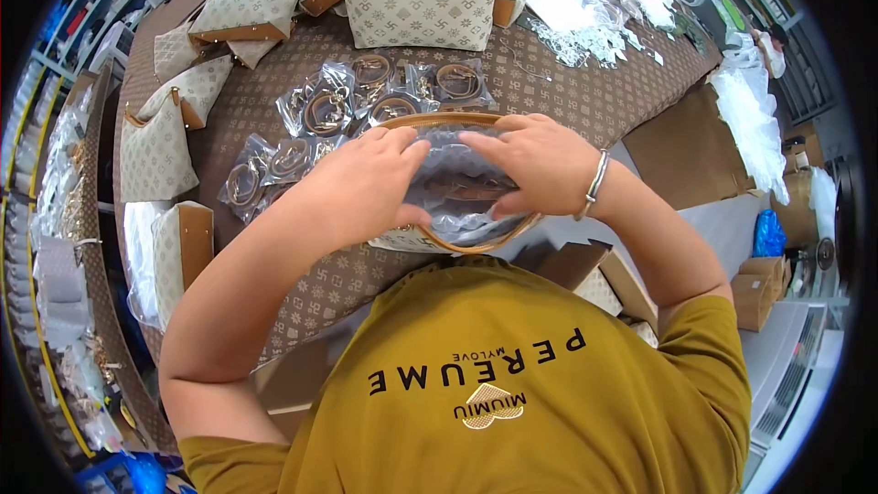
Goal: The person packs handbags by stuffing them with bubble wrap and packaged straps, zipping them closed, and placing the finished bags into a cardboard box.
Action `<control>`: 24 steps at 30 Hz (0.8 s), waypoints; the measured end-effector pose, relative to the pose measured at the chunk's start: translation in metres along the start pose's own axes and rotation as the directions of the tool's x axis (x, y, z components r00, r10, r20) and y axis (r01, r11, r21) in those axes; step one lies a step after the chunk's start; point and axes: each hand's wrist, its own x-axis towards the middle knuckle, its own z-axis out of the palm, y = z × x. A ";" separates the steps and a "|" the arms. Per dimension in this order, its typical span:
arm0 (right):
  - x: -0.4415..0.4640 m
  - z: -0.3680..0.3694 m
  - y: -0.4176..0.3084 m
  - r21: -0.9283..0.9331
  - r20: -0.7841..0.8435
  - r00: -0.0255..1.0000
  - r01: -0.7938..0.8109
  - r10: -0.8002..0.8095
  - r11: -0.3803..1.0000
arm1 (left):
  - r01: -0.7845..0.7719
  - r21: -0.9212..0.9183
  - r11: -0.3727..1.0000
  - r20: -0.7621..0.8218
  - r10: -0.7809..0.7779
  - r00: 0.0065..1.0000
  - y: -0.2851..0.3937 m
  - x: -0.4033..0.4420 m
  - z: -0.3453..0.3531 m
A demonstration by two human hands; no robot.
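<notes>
Open bag (401, 240), fingers (391, 140) apparently on rim (448, 117)

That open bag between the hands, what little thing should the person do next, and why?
Maybe press the crinkly clear plastic down with the right hand, while the left hand steadies the bag: its mouth is open, plastic shows inside, and both hands are already there.

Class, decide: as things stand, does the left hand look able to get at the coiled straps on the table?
Probably yes. Several coiled straps lie close to the left hand on the table, in plain view. The hand is at the open bag, so it would likely need to leave that first.
</notes>
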 end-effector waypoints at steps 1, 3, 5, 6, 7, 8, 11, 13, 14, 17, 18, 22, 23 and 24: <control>-0.006 0.003 0.001 -0.016 0.025 0.999 -0.024 0.024 1.000 | 0.030 0.002 1.000 0.093 -0.030 0.995 0.003 0.006 -0.001; -0.015 0.010 0.002 -0.049 0.062 0.995 -0.079 0.082 0.996 | 0.076 0.024 0.997 0.275 -0.080 0.958 0.006 0.017 -0.004; -0.015 0.014 -0.002 -0.098 0.050 0.992 -0.109 0.115 0.989 | 0.075 0.043 0.996 0.283 -0.084 0.955 0.007 0.024 -0.005; -0.013 0.016 -0.004 -0.145 0.046 0.989 -0.132 0.140 0.981 | 0.082 0.056 0.995 0.294 -0.095 0.951 0.007 0.026 -0.004; -0.011 0.019 -0.006 -0.190 0.040 0.985 -0.156 0.166 0.969 | 0.088 0.070 0.994 0.305 -0.105 0.947 0.008 0.029 -0.003; -0.008 0.020 -0.007 -0.188 0.033 0.984 -0.164 0.173 0.968 | 0.078 0.074 0.994 0.305 -0.097 0.947 0.008 0.031 -0.002; 0.002 0.023 -0.008 -0.062 0.044 0.899 -0.432 0.435 0.900 | 0.150 0.062 0.987 0.434 -0.162 0.886 0.010 0.038 0.001; 0.000 0.024 -0.005 -0.115 0.037 0.923 -0.377 0.384 0.919 | 0.123 0.091 0.988 0.469 -0.152 0.870 0.012 0.041 0.002; -0.001 0.025 -0.004 -0.166 0.036 0.944 -0.319 0.329 0.933 | 0.098 0.117 0.988 0.508 -0.144 0.849 0.012 0.043 0.002; -0.002 0.030 -0.003 -0.288 0.019 0.980 -0.185 0.199 0.939 | -0.016 0.183 0.983 0.517 -0.082 0.852 0.015 0.043 0.007; -0.002 0.032 -0.004 -0.359 0.008 0.993 -0.110 0.120 0.927 | -0.099 0.225 0.969 0.491 -0.025 0.871 0.016 0.041 0.010; 0.002 0.035 -0.013 -0.363 0.142 0.969 -0.136 0.200 0.922 | -0.014 0.160 0.987 0.607 -0.087 0.790 0.023 0.048 0.011; 0.005 0.034 -0.014 -0.336 0.213 0.938 -0.194 0.275 0.922 | 0.074 0.116 0.991 0.674 -0.133 0.727 0.023 0.050 0.011; 0.009 0.035 -0.013 -0.336 0.214 0.937 -0.196 0.277 0.921 | 0.071 0.115 0.991 0.674 -0.130 0.727 0.020 0.051 0.015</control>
